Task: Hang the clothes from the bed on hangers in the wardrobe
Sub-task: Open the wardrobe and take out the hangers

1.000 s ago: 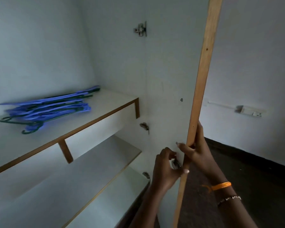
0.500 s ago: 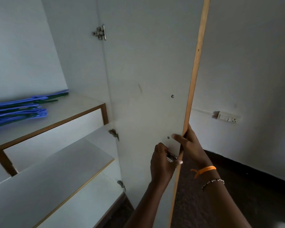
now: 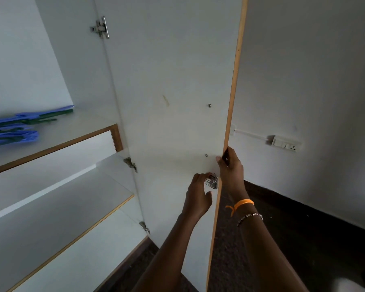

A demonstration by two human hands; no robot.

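Head view: wardrobe door (image 3: 173,102) is standing open. Right hand (image 3: 230,167) is gripping its wood-trimmed outer edge, fingers wrapped round. Left hand (image 3: 198,192) is half open, fingertips touching the metal latch (image 3: 212,181) on the door's inner face; no firm hold visible. Hangers (image 3: 19,127) are lying stacked on the upper shelf (image 3: 76,131), untouched. No clothes or bed in view, so hanging is judged not yet begun. Shelves below are lying bare; open floor right of the door is leaving swing room.
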